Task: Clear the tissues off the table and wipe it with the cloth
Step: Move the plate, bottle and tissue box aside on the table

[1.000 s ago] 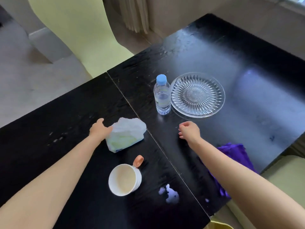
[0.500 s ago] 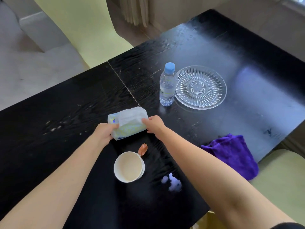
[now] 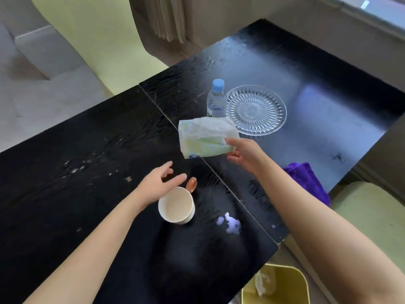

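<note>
Black table (image 3: 65,172), wet streaks on it. Right hand (image 3: 245,151) pinches tissue pack (image 3: 206,137), lifted above table near water bottle (image 3: 215,99) and glass plate (image 3: 256,109). Left hand (image 3: 157,185) empty, fingers spread, over cup (image 3: 176,205). Purple cloth (image 3: 306,178) at right edge. Small tissue scrap (image 3: 230,223) beside cup.

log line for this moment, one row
phase: clearing tissues | right hand: holding tissue pack above table | left hand: open, over cup | purple cloth: untouched
</note>
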{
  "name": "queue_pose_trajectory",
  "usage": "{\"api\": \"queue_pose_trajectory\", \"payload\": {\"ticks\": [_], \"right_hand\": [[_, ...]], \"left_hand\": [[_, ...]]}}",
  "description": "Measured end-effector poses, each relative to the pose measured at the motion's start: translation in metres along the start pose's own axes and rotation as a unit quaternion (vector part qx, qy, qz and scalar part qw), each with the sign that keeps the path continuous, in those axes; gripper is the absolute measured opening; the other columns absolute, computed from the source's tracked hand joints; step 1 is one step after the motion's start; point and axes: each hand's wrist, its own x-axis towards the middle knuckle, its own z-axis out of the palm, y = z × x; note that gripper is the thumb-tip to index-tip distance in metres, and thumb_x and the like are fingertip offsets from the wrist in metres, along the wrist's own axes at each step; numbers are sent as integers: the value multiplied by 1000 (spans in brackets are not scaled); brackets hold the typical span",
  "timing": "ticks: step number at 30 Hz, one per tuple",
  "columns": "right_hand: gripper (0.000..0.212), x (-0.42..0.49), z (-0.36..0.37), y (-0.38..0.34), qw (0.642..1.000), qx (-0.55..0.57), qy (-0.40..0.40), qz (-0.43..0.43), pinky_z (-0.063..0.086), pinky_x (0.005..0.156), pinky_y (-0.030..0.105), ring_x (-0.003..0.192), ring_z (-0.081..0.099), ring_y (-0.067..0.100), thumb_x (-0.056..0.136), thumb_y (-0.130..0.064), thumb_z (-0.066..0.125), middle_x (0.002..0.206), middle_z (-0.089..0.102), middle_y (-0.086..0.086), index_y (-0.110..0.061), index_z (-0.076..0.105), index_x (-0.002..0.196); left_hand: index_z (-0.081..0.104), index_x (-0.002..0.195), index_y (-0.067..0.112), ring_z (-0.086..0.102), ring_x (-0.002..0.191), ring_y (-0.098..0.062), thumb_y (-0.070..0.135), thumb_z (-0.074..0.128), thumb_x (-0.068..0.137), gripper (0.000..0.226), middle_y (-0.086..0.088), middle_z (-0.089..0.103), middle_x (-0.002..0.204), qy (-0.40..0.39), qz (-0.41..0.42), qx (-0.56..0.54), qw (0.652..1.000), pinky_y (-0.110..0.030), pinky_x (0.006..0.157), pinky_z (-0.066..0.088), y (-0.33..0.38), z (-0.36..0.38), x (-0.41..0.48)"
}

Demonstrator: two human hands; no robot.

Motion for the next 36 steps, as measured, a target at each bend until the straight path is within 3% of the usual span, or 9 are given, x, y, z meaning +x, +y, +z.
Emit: {"api": "queue_pose_trajectory", "payload": {"ticks": [3, 7, 10, 16, 21, 24, 29, 36], "right_hand": [[6, -13, -22, 5, 999, 34, 39, 5, 48, 43, 15, 45, 53, 4, 87, -18, 62, 71, 57, 1, -13, 61, 83], [4, -30, -53, 7, 990, 107, 86, 3, 47, 40, 14, 36, 51, 4, 85, -14, 63, 62, 57, 0, -10, 61, 85], [5, -37, -79, 5, 980, 159, 120, -5, 45, 37, 14, 31, 49, 4, 86, -12, 61, 54, 57, -1, -11, 59, 82], [6, -41, -151, 10, 947, 230, 225, -11, 42, 34, 12, 37, 46, 4, 88, -14, 59, 67, 48, 1, -15, 55, 84], [16, -36, -217, 11, 889, 328, 317, -41, 46, 54, 20, 60, 49, 11, 89, -15, 57, 74, 51, -1, -16, 51, 104], [5, -28, -252, 7, 878, 323, 350, -36, 46, 55, 20, 62, 51, 12, 89, -15, 56, 74, 50, -1, -17, 54, 91], [2, -2, -300, 4, 863, 344, 368, -31, 47, 57, 21, 64, 51, 14, 89, -16, 56, 76, 49, 1, -16, 55, 91], [3, 38, -338, -2, 848, 397, 350, -47, 52, 52, 22, 67, 55, 15, 92, -17, 55, 84, 55, 3, -16, 54, 95]], "left_hand": [[13, 149, 27, 27, 138, -21, 65, 68, 62, 110, -1, 32, 147, -40, 5, 158, 987, -38, 107, 33, -10, 25, -29], [10, 148, 20, 28, 132, -26, 49, 69, 69, 102, -6, 27, 142, 49, 6, 240, 970, -42, 100, 41, -6, 52, -45], [22, 143, 14, 32, 125, -28, 43, 66, 72, 88, -9, 32, 134, 96, -11, 240, 966, -39, 99, 41, -2, 60, -45], [31, 137, 20, 37, 120, -26, 47, 67, 65, 85, -5, 39, 129, 110, 6, 299, 948, -39, 91, 39, 25, 70, -33], [39, 132, 23, 41, 121, -28, 48, 66, 62, 79, -5, 45, 125, 90, 59, 261, 959, -40, 91, 43, 98, 92, -8], [49, 121, 16, 49, 115, -31, 47, 68, 61, 71, -9, 52, 119, 51, 109, 242, 963, -46, 95, 47, 153, 118, 19], [53, 112, 9, 51, 112, -34, 43, 71, 63, 63, -16, 53, 119, 13, 181, 251, 951, -40, 95, 45, 234, 177, 79], [49, 119, 9, 46, 118, -35, 45, 67, 65, 67, -19, 46, 124, -4, 216, 288, 933, -37, 93, 43, 293, 253, 152]]}}
